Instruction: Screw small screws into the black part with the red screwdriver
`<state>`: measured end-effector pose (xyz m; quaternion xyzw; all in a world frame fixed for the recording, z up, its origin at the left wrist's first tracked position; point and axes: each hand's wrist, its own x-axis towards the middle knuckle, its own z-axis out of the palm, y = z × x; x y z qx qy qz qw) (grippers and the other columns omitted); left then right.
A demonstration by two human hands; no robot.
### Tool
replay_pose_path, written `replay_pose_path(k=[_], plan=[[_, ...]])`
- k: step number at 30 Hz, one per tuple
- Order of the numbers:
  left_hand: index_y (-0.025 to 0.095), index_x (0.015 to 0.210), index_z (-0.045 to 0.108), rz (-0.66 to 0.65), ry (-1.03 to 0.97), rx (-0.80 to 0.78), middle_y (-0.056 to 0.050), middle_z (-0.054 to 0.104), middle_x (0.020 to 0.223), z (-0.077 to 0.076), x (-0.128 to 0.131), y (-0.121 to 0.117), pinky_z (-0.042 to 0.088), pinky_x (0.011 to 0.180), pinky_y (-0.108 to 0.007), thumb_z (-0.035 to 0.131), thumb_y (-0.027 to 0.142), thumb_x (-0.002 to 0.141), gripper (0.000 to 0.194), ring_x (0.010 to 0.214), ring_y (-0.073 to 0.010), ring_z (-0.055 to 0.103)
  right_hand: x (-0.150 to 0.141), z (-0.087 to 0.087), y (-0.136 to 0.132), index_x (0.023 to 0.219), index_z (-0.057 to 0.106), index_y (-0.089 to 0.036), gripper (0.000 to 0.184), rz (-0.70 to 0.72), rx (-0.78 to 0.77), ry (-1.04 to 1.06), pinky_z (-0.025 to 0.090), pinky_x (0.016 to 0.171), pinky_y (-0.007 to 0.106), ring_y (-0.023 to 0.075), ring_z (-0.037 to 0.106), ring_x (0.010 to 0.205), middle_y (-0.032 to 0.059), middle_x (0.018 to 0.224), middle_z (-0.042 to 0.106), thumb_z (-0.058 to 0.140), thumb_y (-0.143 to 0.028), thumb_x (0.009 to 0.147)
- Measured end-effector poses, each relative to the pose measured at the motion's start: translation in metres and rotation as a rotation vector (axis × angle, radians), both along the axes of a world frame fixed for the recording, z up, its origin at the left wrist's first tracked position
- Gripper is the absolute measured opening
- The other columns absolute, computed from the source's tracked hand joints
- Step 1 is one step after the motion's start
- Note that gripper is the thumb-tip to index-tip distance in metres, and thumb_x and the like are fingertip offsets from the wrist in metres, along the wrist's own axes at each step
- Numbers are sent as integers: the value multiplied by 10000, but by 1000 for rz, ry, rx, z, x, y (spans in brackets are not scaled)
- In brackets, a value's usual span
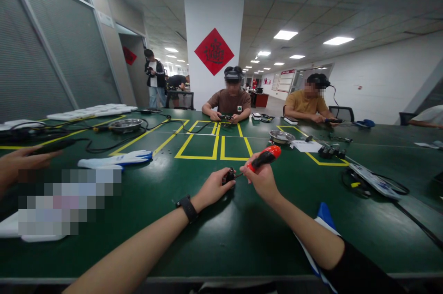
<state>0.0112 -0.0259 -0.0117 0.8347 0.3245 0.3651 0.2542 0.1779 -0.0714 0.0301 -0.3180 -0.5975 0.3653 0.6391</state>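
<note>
In the middle of the head view, my left hand is closed around a small black part just above the green table. My fingers cover much of it, so its exact kind is unclear. My right hand grips a screwdriver with a red and black handle. The screwdriver's thin shaft points left, and its tip meets or nearly meets the black part; the contact point is too small to tell. A dark watch is on my left wrist.
White-and-blue gloves lie at left, another glove under my right forearm. Metal bowls, several black parts, a power strip and cables surround the workspace. A co-worker's hand reaches in from the left; others sit opposite.
</note>
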Motion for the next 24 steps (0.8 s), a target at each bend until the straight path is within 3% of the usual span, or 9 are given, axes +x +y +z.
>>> replay_pose_path(k=[7, 11, 24], plan=[[161, 953, 593, -3, 10, -9, -31, 627, 849, 2, 0, -2, 434, 701, -261, 552, 292, 802, 204, 750, -159, 549, -3, 3, -5, 1119, 474, -212, 284, 77, -14, 53, 468, 571, 257, 92, 530, 555, 8, 842, 596, 485, -340, 866], [161, 952, 587, 6, 18, 5, -21, 616, 812, 1, 0, 0, 428, 679, -254, 554, 279, 797, 198, 720, -150, 540, -3, -1, -5, 1033, 481, -212, 252, 42, 21, 11, 442, 490, 237, 80, 524, 476, -1, 820, 629, 570, -322, 824], [157, 878, 572, 8, 18, 24, -6, 594, 773, -1, 0, 0, 419, 645, -239, 611, 282, 749, 184, 688, -138, 522, -4, -7, -5, 1014, 495, -208, 248, -7, 63, -22, 477, 583, 263, 109, 577, 574, 3, 791, 635, 599, -298, 807]])
